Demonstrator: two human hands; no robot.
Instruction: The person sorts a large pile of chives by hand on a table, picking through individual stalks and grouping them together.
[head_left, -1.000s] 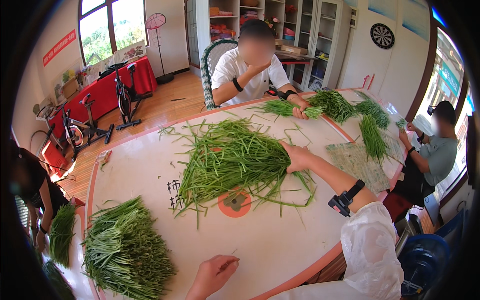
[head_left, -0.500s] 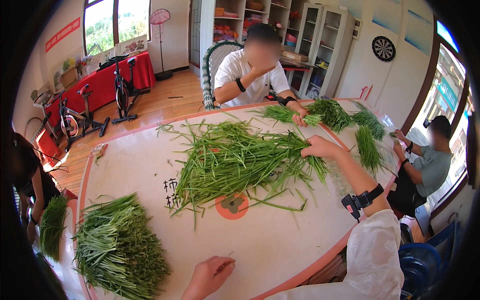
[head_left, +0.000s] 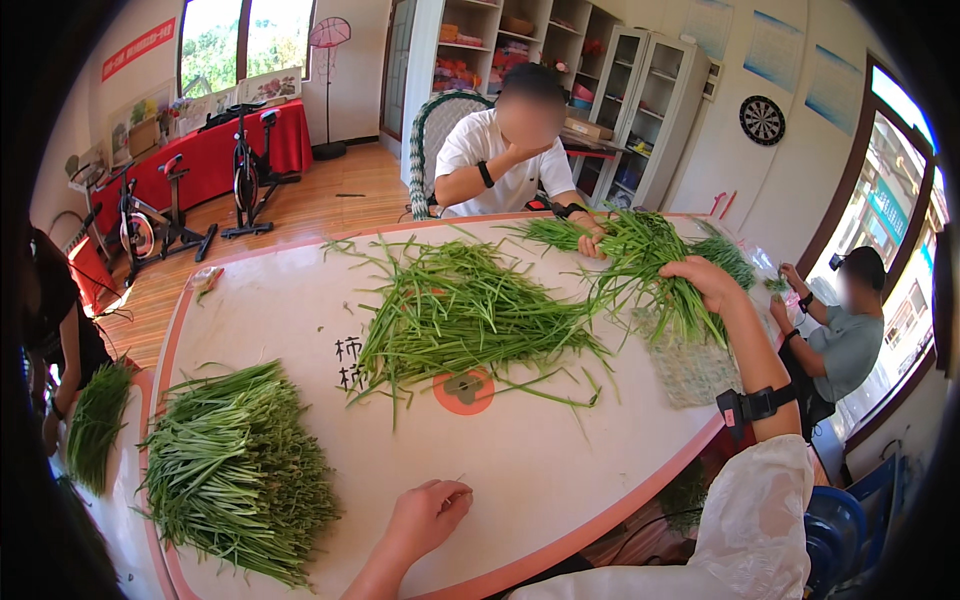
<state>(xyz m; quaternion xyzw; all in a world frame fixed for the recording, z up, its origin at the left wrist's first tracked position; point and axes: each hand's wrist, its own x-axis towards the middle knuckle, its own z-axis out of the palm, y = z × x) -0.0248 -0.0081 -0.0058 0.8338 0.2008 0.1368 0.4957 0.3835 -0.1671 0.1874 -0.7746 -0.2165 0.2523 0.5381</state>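
My right hand [head_left: 700, 283], at the right part of the table, is closed around a bunch of long green chives [head_left: 660, 262]. Their leafy ends fan out to the left and below my wrist. A loose pile of chives [head_left: 470, 315] spreads over the middle of the table, left of that hand. My left hand [head_left: 435, 515] rests curled near the front edge, its fingers closed and their inside hidden. To its left lies a thick, neatly aligned heap of chives [head_left: 235, 460].
A person [head_left: 505, 150] sits across the table [head_left: 560, 470], one hand on a small bunch of chives [head_left: 555, 233]. Another person [head_left: 845, 325] works at the right. A third is partly visible at the left beside more chives [head_left: 97, 425]. A translucent mesh-like sheet [head_left: 695, 370] lies under my right forearm.
My right hand has moved right and slightly up, carrying the chives away from the central pile. My left hand stays curled near the front edge. The view has shifted slightly.
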